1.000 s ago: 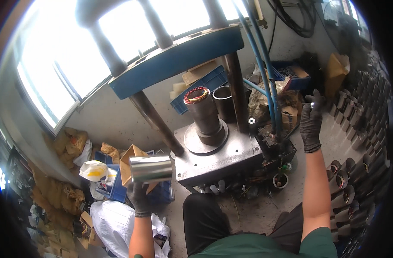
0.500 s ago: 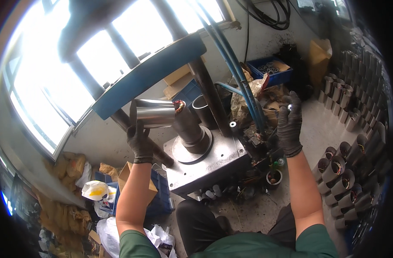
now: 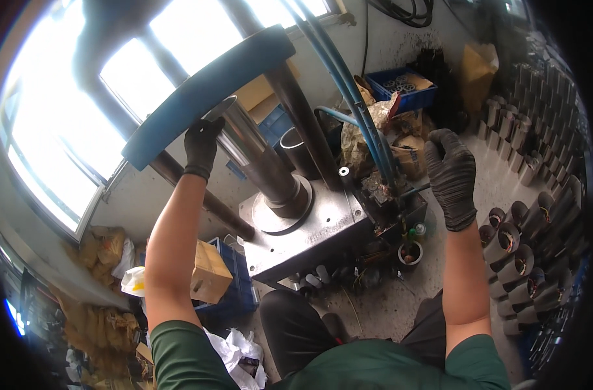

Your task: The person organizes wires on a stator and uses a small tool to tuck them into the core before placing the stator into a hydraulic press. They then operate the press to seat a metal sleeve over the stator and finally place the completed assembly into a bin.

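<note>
A shiny metal tube (image 3: 242,138) stands on a dark cylindrical fixture (image 3: 274,177), below the blue plate (image 3: 209,97) of a press. My left hand (image 3: 201,144), in a dark glove, has its fingers closed against the tube near its upper rim. The tube lines up with the fixture, and its lower end meets it. At the right, my gloved right hand (image 3: 451,181) curls closed at the outer end of a dark lever (image 3: 416,190). The hand hides the lever's end.
Two dark columns flank the fixture on the metal press base (image 3: 309,240). Blue hoses (image 3: 355,104) run down behind. Another dark tube (image 3: 295,147) stands behind the fixture. Several grey tubes with wires (image 3: 504,240) stand at right. A cardboard box (image 3: 212,273) sits at lower left.
The metal tube has swung from lying sideways to standing in line with the fixture. My left hand rose with it. The shiny knob seen at my right hand is now hidden.
</note>
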Action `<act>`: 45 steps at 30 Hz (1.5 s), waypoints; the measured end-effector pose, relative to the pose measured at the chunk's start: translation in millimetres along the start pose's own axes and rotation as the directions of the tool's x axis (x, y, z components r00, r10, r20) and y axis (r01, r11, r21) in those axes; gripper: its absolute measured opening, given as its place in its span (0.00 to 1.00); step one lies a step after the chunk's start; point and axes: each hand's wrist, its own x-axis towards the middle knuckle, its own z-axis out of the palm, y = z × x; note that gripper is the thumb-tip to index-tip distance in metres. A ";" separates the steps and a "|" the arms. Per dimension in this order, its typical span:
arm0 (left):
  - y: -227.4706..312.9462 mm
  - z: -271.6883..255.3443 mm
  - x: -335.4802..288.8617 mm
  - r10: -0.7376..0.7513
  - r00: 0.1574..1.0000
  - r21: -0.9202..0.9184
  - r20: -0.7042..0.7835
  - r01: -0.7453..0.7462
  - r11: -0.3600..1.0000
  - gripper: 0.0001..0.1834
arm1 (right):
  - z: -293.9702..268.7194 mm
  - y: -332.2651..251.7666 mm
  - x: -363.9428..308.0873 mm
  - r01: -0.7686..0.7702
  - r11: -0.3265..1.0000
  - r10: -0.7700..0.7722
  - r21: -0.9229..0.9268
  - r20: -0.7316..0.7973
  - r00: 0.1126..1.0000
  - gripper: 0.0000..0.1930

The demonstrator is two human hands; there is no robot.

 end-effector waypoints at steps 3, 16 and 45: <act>-3.8 11.8 17.7 0.011 0.998 0.074 0.055 -0.015 0.997 0.24 | -9.5 -1.3 3.6 -0.004 0.999 0.007 -0.046 0.070 0.998 0.07; -0.8 2.3 16.5 -0.115 0.986 0.108 0.123 0.102 0.989 0.29 | -16.1 -10.9 1.6 -0.112 0.993 0.104 0.037 0.175 0.979 0.11; -75.1 139.0 -313.8 -0.350 0.934 -0.308 -0.069 0.314 0.898 0.40 | -109.6 -39.7 -61.4 0.452 0.878 0.166 -0.156 0.986 0.016 0.20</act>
